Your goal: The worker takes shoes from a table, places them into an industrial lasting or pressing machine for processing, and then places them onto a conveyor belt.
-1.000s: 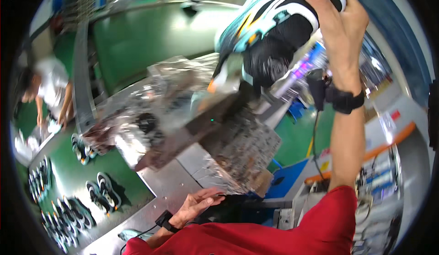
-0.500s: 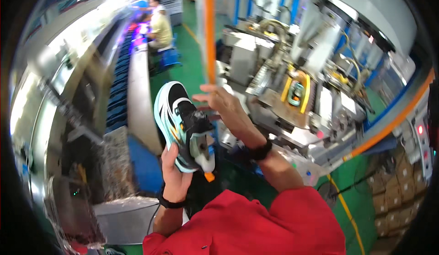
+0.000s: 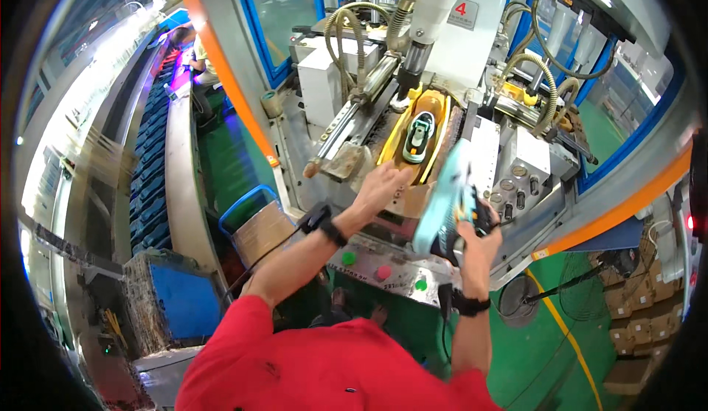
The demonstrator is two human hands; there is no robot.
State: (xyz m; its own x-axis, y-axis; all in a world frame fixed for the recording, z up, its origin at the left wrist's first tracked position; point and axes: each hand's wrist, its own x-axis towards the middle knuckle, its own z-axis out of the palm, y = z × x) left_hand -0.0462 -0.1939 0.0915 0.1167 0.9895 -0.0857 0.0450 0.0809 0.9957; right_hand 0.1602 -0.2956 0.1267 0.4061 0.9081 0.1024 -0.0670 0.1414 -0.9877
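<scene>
A sneaker with a pale blue sole (image 3: 440, 208) is in my right hand (image 3: 479, 247), tilted in front of the press and slightly blurred. My fingers and thumb close around its dark upper near the heel. My left hand (image 3: 385, 188) reaches over the press's front edge, fingers stretched out and nothing visible in them. Just beyond it, another shoe (image 3: 420, 136), dark with a light green opening, sits between the yellow side pads (image 3: 397, 132) of the press. My left fingertips look apart from that shoe.
Green and pink buttons (image 3: 383, 272) line the press's front panel. Orange-edged posts (image 3: 228, 71) flank the machine. A conveyor (image 3: 151, 160) runs along the left, with a person (image 3: 203, 60) seated beyond it. A stool (image 3: 262, 230), a fan (image 3: 571, 285) and stacked cartons (image 3: 641, 330) stand around.
The sneaker has passed from my left hand to my right. My view has turned right toward the press, and my left hand now extends over its front edge.
</scene>
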